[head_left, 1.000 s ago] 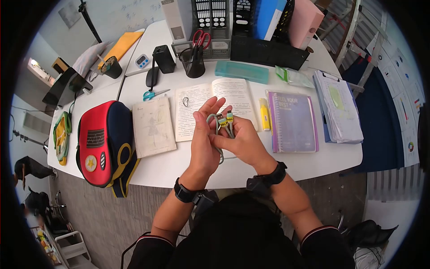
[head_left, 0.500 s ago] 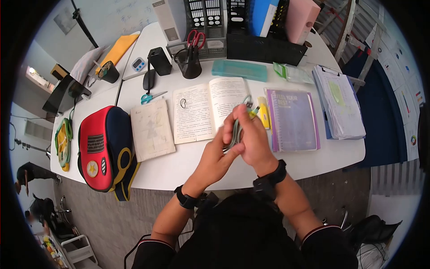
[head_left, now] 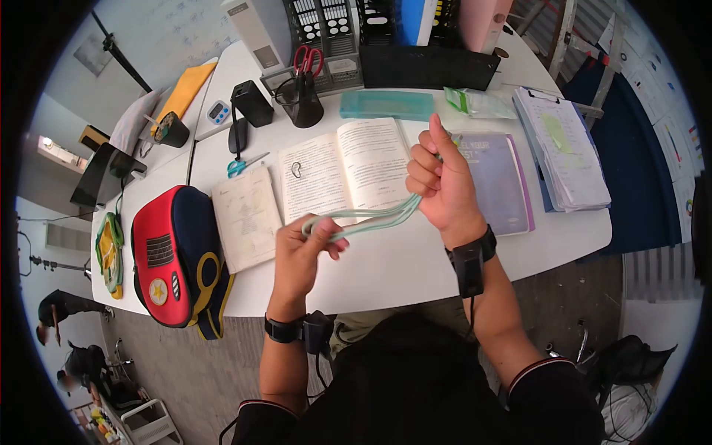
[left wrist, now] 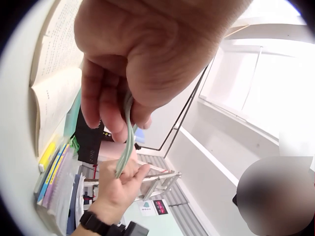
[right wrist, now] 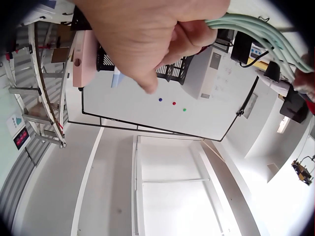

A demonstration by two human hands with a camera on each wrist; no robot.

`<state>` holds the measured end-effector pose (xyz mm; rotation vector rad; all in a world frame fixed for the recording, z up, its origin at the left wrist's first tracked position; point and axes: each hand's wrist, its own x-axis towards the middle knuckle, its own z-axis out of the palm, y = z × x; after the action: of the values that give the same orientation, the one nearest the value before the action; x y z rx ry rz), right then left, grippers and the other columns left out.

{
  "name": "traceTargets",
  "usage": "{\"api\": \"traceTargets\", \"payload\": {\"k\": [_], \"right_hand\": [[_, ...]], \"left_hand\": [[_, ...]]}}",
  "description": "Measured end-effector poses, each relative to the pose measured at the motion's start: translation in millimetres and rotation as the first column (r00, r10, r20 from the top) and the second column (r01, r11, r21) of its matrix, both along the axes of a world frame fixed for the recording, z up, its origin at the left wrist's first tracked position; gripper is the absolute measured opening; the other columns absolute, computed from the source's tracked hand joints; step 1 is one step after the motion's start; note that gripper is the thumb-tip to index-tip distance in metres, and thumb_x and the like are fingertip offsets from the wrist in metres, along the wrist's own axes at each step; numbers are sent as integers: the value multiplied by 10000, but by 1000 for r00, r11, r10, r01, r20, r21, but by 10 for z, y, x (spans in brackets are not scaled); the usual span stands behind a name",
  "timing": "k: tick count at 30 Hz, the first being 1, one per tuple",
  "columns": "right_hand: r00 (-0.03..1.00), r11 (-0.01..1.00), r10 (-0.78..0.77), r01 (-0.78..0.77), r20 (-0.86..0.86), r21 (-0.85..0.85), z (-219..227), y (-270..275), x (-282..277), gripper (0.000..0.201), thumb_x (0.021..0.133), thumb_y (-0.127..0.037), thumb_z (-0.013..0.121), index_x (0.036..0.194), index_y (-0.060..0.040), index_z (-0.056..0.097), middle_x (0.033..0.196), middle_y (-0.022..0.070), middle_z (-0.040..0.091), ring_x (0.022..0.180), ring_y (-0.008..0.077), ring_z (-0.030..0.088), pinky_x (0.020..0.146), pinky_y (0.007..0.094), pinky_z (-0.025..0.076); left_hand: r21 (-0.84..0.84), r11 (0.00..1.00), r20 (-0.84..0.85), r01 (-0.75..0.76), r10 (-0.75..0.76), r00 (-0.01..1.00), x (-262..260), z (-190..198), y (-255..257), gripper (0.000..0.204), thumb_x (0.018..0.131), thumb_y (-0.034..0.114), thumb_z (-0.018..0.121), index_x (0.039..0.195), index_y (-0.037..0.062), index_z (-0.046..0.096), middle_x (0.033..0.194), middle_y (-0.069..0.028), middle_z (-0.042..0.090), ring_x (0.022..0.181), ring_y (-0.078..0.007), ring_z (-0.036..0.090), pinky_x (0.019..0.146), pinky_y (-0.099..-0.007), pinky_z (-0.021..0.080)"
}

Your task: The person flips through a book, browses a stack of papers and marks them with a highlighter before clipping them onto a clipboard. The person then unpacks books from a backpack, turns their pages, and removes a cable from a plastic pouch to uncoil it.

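Note:
A pale green cable [head_left: 378, 216] in several parallel strands stretches between the two hands, above the table's front part. The left hand [head_left: 302, 256] pinches its left end between thumb and fingers. Higher and to the right, the right hand [head_left: 449, 178] grips the other end in curled fingers, thumb pointing up. In the left wrist view the cable [left wrist: 129, 142] runs from the left hand [left wrist: 142, 54] to the right hand [left wrist: 118, 184]. The strands [right wrist: 261, 34] leave the right hand [right wrist: 152, 39] in the right wrist view. The cable's plugs are hidden.
An open book [head_left: 348, 167] lies behind the cable, a worn booklet [head_left: 247, 219] and a red and blue backpack [head_left: 167, 256] to its left. A purple notebook [head_left: 500, 182] and a clipboard with papers [head_left: 560, 148] are at right. Behind stand a pen cup [head_left: 300, 107] and a teal case [head_left: 386, 105].
The hands, together before, have moved apart, left hand to the left and right hand up and right. The cable, bunched between them earlier, now spans the gap; its plugs are out of sight.

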<state>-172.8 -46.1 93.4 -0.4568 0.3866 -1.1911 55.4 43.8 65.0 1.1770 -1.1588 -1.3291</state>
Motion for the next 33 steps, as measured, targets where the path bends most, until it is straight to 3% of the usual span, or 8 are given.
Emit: {"api": "traceTargets", "payload": {"k": [5, 8, 11, 15, 16, 21, 29, 33], "right_hand": [[923, 952, 303, -282, -239, 118, -86, 107, 98, 315, 997, -331, 616, 780, -158, 466, 584, -95, 275, 464, 25, 231, 430, 208, 174], [876, 941, 333, -332, -348, 65, -145, 222, 282, 273, 956, -266, 684, 791, -137, 509, 589, -96, 358, 461, 12, 275, 427, 223, 171], [820, 925, 328, -379, -470, -16, -132, 311, 459, 249, 888, -254, 771, 853, -96, 581, 638, -89, 448, 525, 4, 348, 472, 219, 216], [806, 945, 173, -297, -566, -134, -147, 355, 604, 334, 796, -244, 858, 955, -54, 636, 692, -89, 460, 655, 32, 392, 613, 207, 324], [810, 944, 171, -298, -560, -143, -137, 352, 600, 353, 791, -250, 861, 971, -49, 633, 707, -81, 478, 666, 34, 412, 619, 206, 340], [844, 946, 223, -309, -488, -102, -192, 361, 609, 395, 782, -246, 865, 1019, -40, 626, 790, -52, 546, 732, 44, 486, 669, 199, 394], [902, 983, -38, -44, -430, -179, -341, 437, 761, 425, 792, -278, 849, 1028, 6, 637, 904, 12, 636, 829, 58, 561, 715, 216, 463], [901, 993, -68, 21, -427, -113, -347, 411, 760, 301, 915, -251, 724, 1006, 25, 648, 860, 27, 660, 791, 66, 585, 721, 236, 481]], "left_hand": [[-81, 977, -173, -199, 183, 968, -42, 74, -117, 371, 1054, 315, 485, 938, 3, 650, 1173, -166, 666, 1030, -191, 651, 909, -321, 521], [68, 985, -668, -158, 163, 726, -201, 73, -210, 343, 1051, 337, 475, 933, 67, 649, 1254, -168, 632, 1177, -277, 597, 1070, -428, 442], [168, 980, -754, -108, 198, 627, -366, 79, -300, 423, 1037, 397, 496, 1101, 0, 626, 1197, -145, 635, 1154, -238, 596, 1013, -385, 471], [161, 972, -444, -170, 226, 867, -444, 149, -322, 409, 1055, 411, 433, 976, 56, 619, 1195, -150, 632, 1141, -248, 580, 985, -384, 470], [136, 975, -411, -175, 216, 885, -438, 97, -338, 469, 1066, 433, 375, 1138, 21, 587, 1283, -167, 591, 1205, -247, 546, 997, -380, 462], [-22, 972, -451, -235, 200, 870, -595, 54, -308, 690, 1048, 565, 253, 1357, -14, 465, 1442, -164, 488, 1321, -257, 459, 1050, -368, 420], [-191, 946, -395, -261, 169, 903, -675, 99, -362, 1052, 895, 823, 91, 1533, 7, 275, 1587, -150, 317, 1455, -243, 302, 1172, -378, 246], [-566, 819, 236, -95, 271, 933, -702, -9, -369, 1060, 893, 821, 124, 1565, 1, 122, 1642, -199, 102, 1514, -358, 134, 1195, -494, 172]]}}
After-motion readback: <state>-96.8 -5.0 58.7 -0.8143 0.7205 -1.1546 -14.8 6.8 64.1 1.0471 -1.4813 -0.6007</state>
